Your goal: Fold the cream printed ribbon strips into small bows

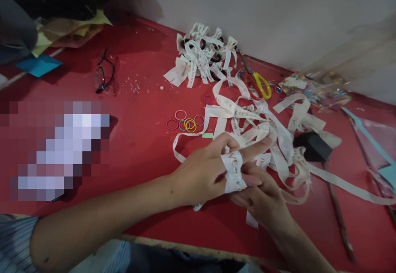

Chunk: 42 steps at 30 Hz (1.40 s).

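A white printed ribbon bow (234, 172) is wrapped around the fingers of my left hand (201, 176), whose index finger points out to the right. From below and to the right, my right hand (262, 194) pinches the bow at its gathered middle, its fingers closed. Ribbon tails hang under both hands. Just beyond my fingers lies a loose heap of white printed ribbon (247, 120). Several coloured rubber bands (189, 124) rest on the red table left of that heap. Part of the bow is hidden by my fingers.
Finished-looking ribbon bows with black hair ties (201, 56) are piled near the wall. Beside them are red-and-yellow scissors (258, 84) and a plastic packet (312, 89). A black block (312, 147) sits at right. Eyeglasses (104, 73) and a blurred-out bright object (64, 149) lie at left.
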Motion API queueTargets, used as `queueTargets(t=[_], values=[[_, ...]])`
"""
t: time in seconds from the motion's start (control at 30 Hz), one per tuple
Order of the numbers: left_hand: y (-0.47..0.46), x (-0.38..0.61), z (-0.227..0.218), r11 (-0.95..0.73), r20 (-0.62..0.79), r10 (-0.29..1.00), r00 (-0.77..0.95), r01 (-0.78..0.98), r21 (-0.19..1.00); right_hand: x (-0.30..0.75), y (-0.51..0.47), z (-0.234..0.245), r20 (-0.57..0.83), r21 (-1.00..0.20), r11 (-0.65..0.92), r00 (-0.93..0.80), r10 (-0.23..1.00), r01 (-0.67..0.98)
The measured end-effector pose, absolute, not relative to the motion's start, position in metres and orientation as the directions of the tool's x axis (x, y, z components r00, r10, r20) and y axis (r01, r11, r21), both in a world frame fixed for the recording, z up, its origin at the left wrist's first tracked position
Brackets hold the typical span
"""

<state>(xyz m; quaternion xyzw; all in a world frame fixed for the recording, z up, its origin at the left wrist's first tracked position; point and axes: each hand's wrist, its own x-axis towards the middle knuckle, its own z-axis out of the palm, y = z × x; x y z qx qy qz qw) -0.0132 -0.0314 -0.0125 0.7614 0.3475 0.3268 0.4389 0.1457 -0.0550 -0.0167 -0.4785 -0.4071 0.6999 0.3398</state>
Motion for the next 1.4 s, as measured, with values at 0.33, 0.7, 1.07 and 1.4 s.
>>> queueTargets(t=[0.33,0.7,1.07,1.4], values=[[-0.025,-0.014,-0.019,-0.383,0.308,0.819,0.483,0.061,0.922,0.131,-0.059,-0.023,-0.333,-0.877,-0.39,-0.233,0.914,-0.28],[-0.037,-0.019,-0.021,-0.059,0.161,0.959,0.232,-0.392,0.918,0.1,-0.057,-0.005,-0.238,-0.953,-0.277,-0.27,0.933,-0.119],[-0.025,-0.024,-0.005,-0.218,0.192,0.919,0.344,0.04,0.975,0.116,-0.053,-0.016,0.189,-0.909,0.163,0.031,0.981,0.384],[-0.028,-0.022,-0.011,-0.234,0.256,0.885,0.39,-0.103,0.967,0.109,-0.06,-0.021,0.276,-0.837,0.267,-0.053,0.96,0.478]])
